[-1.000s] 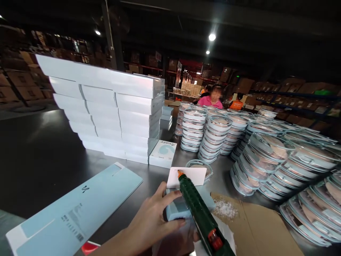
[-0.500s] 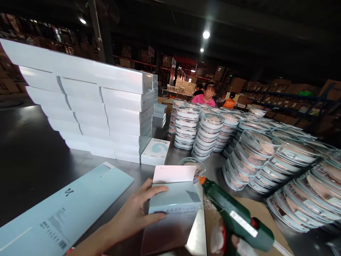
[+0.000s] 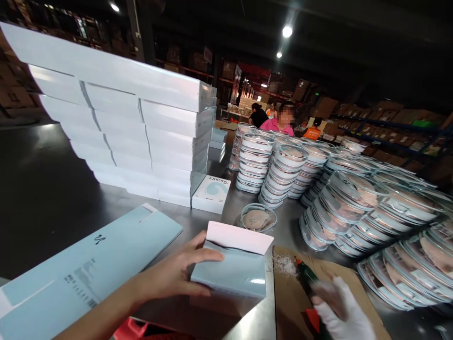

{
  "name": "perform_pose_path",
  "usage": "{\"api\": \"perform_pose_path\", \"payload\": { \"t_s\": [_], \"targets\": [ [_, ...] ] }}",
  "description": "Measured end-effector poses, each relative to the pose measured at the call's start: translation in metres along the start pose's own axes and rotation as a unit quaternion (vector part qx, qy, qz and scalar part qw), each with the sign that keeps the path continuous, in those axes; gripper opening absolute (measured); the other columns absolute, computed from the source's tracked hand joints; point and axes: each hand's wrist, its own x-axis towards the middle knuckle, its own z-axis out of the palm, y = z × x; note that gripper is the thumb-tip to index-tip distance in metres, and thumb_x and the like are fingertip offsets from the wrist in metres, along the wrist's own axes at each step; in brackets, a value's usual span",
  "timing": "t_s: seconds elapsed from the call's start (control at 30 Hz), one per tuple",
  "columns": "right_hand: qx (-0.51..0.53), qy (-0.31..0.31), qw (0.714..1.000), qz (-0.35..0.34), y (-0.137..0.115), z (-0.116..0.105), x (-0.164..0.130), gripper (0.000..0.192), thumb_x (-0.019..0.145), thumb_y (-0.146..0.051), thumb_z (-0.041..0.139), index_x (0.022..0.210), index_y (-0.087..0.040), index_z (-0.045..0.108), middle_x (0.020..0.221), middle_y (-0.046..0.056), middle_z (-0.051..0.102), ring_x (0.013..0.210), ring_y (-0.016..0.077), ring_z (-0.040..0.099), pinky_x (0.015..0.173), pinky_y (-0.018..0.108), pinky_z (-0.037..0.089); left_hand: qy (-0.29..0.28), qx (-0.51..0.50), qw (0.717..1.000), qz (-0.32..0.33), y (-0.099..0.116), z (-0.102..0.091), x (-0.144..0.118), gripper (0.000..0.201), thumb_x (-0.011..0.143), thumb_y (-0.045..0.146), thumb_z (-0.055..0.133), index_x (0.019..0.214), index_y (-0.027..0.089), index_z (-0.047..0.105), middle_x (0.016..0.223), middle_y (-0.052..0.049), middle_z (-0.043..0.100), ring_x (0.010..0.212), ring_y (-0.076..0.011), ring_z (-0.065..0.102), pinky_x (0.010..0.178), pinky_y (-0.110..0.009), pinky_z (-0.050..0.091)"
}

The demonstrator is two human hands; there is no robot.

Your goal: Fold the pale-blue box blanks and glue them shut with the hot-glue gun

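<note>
While my left hand [image 3: 177, 274] gripped the pale blue box [image 3: 231, 269], thumb lying along its near side and fingers curled on its top left edge, the box sat tilted on the steel table [image 3: 53, 198] right in front of me, its white flap [image 3: 239, 237] standing open toward the stacks. My right hand [image 3: 336, 307], blurred and partly wrapped in white, was closed around the green glue gun [image 3: 307, 278]; the blur hid how my fingers lay, and the gun's rear ran out of the bottom edge. Its orange tip pointed at a patch of white crumbs [image 3: 283, 264] on the cardboard sheet [image 3: 354, 283] just right of the box.

Beyond the flap lay one clear round case [image 3: 257, 218] by itself. Past it rose columns of the same cases [image 3: 354, 198], leaning in rows and filling the table's right side out to the frame edge. A small white carton [image 3: 211, 193] lay against the foot of a tall pile of long white boxes [image 3: 134, 127] at left. A flat blue sleeve [image 3: 88, 264] lay near my left forearm, its near end cut off.

Bare steel stayed open between sleeve and pile. Across the table sat a person in pink [image 3: 281, 123], with dim warehouse shelving behind.
</note>
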Motion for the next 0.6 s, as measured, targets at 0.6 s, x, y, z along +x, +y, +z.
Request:
{"api": "perform_pose_path", "payload": {
  "t_s": [0.6],
  "targets": [
    [-0.082,-0.191,0.798,-0.565,-0.071,0.114,0.005,0.06,0.078,0.002,0.055,0.134,-0.02,0.053,0.117,0.008,0.067,0.121,0.0221,0.061,0.118,0.052,0.039,0.005,0.07,0.982,0.173,-0.01,0.01,-0.004,0.032,0.091,0.021,0.073,0.121,0.032,0.073,0.136,-0.01,0.052,0.15,-0.0361,0.031,0.118,-0.049,0.039]
  ]
}}
